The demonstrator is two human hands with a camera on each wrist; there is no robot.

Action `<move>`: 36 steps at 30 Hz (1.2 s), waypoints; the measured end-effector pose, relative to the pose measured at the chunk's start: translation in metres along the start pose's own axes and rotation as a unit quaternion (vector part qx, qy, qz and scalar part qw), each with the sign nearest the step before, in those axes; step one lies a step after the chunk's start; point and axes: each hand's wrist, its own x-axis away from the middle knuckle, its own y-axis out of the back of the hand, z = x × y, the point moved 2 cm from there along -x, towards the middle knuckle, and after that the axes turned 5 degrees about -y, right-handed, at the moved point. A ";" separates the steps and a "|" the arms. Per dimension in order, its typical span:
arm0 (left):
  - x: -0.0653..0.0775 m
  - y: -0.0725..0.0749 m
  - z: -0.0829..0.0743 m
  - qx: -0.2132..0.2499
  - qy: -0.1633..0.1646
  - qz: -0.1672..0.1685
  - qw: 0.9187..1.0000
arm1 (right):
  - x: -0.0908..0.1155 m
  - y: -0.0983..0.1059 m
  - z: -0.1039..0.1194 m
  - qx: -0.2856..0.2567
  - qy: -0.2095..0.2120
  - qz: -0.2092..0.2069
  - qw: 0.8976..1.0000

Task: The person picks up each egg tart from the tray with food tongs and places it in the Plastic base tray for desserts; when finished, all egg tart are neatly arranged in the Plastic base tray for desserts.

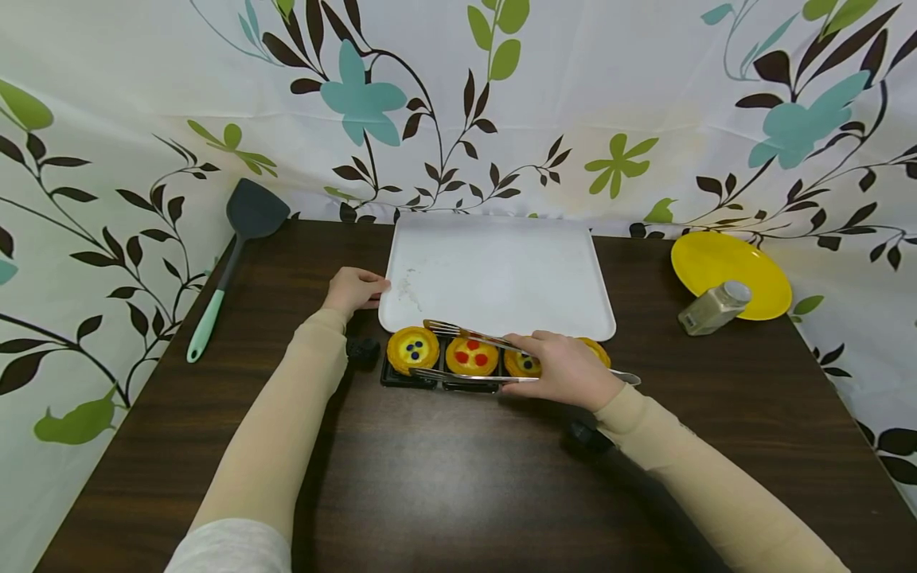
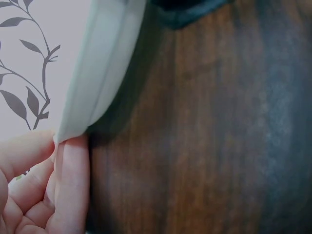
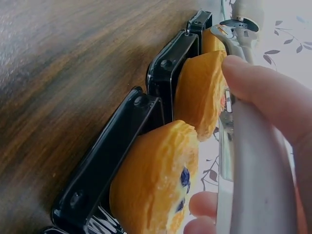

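My left hand (image 1: pixel 351 290) pinches the left edge of a white rectangular tray (image 1: pixel 501 274) between thumb and fingers; the left wrist view shows the tray's rim (image 2: pixel 105 73) in that grip. My right hand (image 1: pixel 562 370) holds metal tongs (image 1: pixel 476 377) whose arms stand apart over a row of tarts. The tarts sit in a black plastic tray (image 1: pixel 408 382) with compartments. A blue-dotted tart (image 1: pixel 413 350) is at the left end, beside a tart with red pieces (image 1: pixel 471 356). Another blue-dotted tart (image 3: pixel 151 175) lies under the right hand, which partly hides the rightmost tart (image 1: pixel 596 350).
On the left of the dark wooden table (image 1: pixel 430 493) lies a spatula (image 1: pixel 232 255) with a mint handle. A yellow plate (image 1: pixel 738 267) is at the back right, with a seasoning jar (image 1: pixel 715 309) lying against it. A leaf-patterned curtain (image 1: pixel 458 103) borders the table.
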 end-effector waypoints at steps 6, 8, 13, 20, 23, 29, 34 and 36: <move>-0.002 -0.002 0.001 0.000 0.005 -0.002 1.000 | 0.002 0.003 -0.001 -0.004 -0.008 -0.001 1.000; -0.004 -0.002 0.002 0.001 0.007 -0.003 1.000 | 0.004 0.005 -0.002 -0.008 -0.013 -0.005 1.000; -0.003 -0.002 0.001 -0.002 0.005 0.001 1.000 | 0.007 0.007 -0.005 -0.014 -0.027 -0.012 0.999; -0.001 -0.001 -0.001 0.001 0.007 0.006 1.000 | 0.014 0.011 -0.012 -0.023 -0.047 -0.036 0.998; -0.006 0.000 0.003 0.000 0.010 0.006 1.000 | 0.015 0.013 -0.018 -0.026 -0.060 -0.054 0.996; -0.011 0.001 0.006 -0.005 0.012 0.009 1.000 | 0.021 0.018 -0.031 -0.034 -0.104 -0.070 0.992; -0.010 0.001 0.006 -0.003 0.009 0.010 1.000 | 0.025 0.022 -0.046 -0.057 -0.137 -0.085 0.985; -0.010 0.000 0.007 -0.005 0.008 0.012 1.000 | 0.028 0.022 -0.054 -0.068 -0.149 -0.089 0.982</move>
